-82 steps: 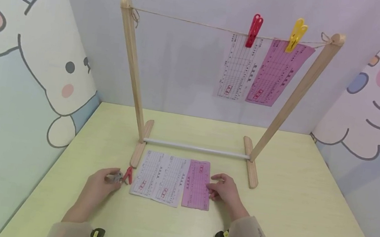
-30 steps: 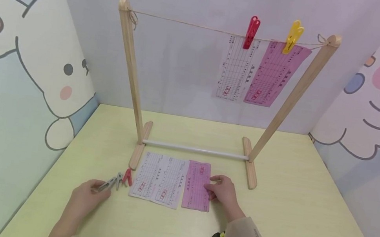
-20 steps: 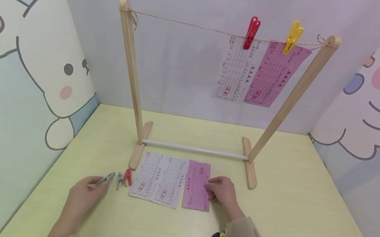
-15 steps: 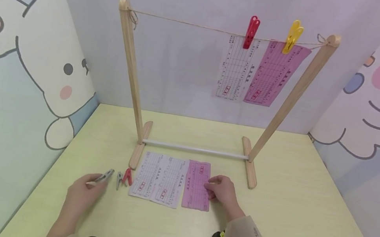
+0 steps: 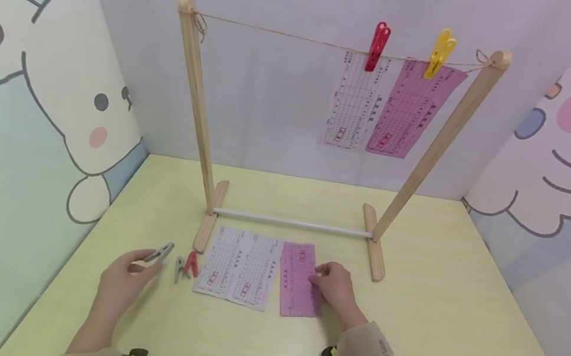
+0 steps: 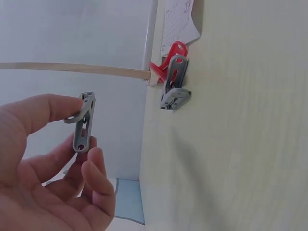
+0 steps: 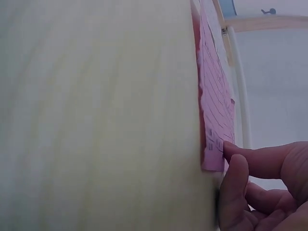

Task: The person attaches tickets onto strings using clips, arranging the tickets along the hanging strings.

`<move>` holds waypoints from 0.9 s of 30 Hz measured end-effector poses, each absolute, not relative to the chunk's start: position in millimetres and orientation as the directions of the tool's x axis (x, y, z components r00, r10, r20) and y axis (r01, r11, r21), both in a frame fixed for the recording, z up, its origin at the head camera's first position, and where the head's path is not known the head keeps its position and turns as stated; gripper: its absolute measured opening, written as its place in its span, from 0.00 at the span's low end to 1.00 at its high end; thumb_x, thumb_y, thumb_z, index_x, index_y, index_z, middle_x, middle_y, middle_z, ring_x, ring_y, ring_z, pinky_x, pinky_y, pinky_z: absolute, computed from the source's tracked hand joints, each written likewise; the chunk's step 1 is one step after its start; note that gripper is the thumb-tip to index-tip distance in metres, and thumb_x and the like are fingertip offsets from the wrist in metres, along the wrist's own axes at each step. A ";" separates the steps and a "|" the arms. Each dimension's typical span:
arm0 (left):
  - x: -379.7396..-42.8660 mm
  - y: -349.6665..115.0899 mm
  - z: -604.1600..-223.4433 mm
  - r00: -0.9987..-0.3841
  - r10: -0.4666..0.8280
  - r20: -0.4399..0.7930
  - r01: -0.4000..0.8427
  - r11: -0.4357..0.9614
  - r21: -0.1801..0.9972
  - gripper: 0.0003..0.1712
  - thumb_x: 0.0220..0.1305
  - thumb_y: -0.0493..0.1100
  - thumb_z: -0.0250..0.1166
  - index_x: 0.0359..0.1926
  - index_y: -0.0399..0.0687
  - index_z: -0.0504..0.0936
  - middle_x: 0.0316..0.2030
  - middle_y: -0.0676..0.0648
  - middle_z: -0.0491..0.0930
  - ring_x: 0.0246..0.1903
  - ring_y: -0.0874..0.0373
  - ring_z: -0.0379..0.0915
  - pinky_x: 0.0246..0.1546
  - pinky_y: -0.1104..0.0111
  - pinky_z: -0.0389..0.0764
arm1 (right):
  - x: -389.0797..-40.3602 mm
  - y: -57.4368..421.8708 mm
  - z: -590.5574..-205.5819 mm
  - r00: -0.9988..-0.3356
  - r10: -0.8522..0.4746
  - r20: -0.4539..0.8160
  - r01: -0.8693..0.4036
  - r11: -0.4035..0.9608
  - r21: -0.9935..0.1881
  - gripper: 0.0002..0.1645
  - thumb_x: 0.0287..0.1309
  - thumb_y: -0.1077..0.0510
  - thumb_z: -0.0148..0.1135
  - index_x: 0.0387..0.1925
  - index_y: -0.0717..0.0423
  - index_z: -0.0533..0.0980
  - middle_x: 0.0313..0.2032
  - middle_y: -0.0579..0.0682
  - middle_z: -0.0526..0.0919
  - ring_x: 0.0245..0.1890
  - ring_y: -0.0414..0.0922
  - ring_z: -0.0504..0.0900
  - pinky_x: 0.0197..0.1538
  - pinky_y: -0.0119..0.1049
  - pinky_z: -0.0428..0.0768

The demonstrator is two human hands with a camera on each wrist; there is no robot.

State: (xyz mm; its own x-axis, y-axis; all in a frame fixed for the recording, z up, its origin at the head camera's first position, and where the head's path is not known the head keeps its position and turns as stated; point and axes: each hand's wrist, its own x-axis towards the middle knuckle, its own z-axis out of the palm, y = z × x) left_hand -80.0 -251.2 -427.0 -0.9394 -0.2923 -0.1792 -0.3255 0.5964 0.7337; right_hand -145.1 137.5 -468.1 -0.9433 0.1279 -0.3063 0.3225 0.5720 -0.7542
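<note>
My left hand [image 5: 123, 280] pinches a grey clothespin [image 6: 83, 124] between thumb and fingertips, raised off the table. Just right of it lie a second grey clothespin [image 5: 178, 270] and a red clothespin [image 5: 192, 264]. At its right edge, a pink printed slip [image 5: 298, 283] is pinched by thumb and finger of my right hand [image 5: 338, 288]. In the right wrist view that slip stands slightly off the table along its near edge. Beside it, white printed slips [image 5: 237, 267] lie flat.
Behind the slips stands a wooden frame [image 5: 199, 114] with a string [image 5: 282, 32] across its top. A red clothespin [image 5: 378, 47] holds a white slip [image 5: 350, 106] there, and a yellow clothespin [image 5: 440, 54] holds a pink slip [image 5: 408, 113]. A white rod [image 5: 290, 222] joins the feet.
My left hand has drawn one grey clothespin away to the left from the others and lifted it. The pink slip has turned slightly, its lower end shifting right under my right hand.
</note>
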 end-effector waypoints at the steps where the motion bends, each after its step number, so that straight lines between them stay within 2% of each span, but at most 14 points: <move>1: -80.3 -250.1 -425.8 -0.941 -0.292 -0.171 -0.318 0.596 0.737 0.33 0.61 0.59 0.59 0.61 0.46 0.68 0.51 0.37 0.73 0.44 0.48 0.72 0.29 0.69 0.73 | -145.7 137.5 -467.7 -0.942 0.121 -0.313 0.323 0.577 -0.750 0.14 0.52 0.62 0.65 0.40 0.65 0.76 0.31 0.54 0.77 0.26 0.43 0.75 0.26 0.32 0.75; 8: -84.1 -243.0 -413.4 -0.955 -0.284 -0.084 -0.246 0.606 0.756 0.31 0.61 0.58 0.59 0.60 0.47 0.70 0.49 0.39 0.74 0.39 0.51 0.74 0.27 0.70 0.73 | -149.7 142.9 -464.5 -0.941 0.048 -0.336 0.290 0.628 -0.722 0.08 0.52 0.60 0.65 0.30 0.62 0.77 0.22 0.51 0.77 0.19 0.42 0.74 0.23 0.33 0.74; 12: -87.8 -238.8 -401.6 -0.968 -0.251 -0.022 -0.178 0.618 0.766 0.29 0.61 0.56 0.59 0.59 0.46 0.71 0.50 0.41 0.73 0.40 0.52 0.73 0.27 0.71 0.73 | -150.8 147.3 -464.5 -0.937 0.038 -0.347 0.299 0.599 -0.743 0.07 0.50 0.59 0.66 0.28 0.61 0.79 0.20 0.51 0.78 0.19 0.43 0.75 0.24 0.34 0.75; 19: -96.3 -232.3 -377.2 -0.981 -0.185 0.063 -0.070 0.633 0.771 0.30 0.61 0.59 0.59 0.58 0.46 0.72 0.49 0.42 0.75 0.41 0.54 0.70 0.28 0.73 0.73 | -151.3 154.7 -470.4 -0.942 0.052 -0.332 0.320 0.441 -0.838 0.09 0.46 0.60 0.67 0.29 0.62 0.80 0.22 0.53 0.81 0.19 0.44 0.78 0.25 0.36 0.78; 27: -105.8 -226.3 -361.7 -0.987 -0.086 0.139 0.045 0.672 0.739 0.29 0.60 0.59 0.60 0.56 0.46 0.75 0.45 0.46 0.78 0.40 0.56 0.71 0.32 0.75 0.75 | -152.6 163.2 -474.7 -0.942 -0.009 -0.335 0.319 0.281 -0.905 0.15 0.47 0.63 0.68 0.36 0.69 0.79 0.24 0.56 0.83 0.19 0.44 0.81 0.29 0.38 0.81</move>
State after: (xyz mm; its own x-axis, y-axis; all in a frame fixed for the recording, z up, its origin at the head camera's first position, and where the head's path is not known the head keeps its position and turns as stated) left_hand -105.8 -226.3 -361.7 -0.9865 -0.0862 0.1391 0.0455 0.6722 0.7389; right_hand -152.6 163.2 -474.7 -0.9423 -0.0092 -0.3345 0.3186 0.2814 -0.9052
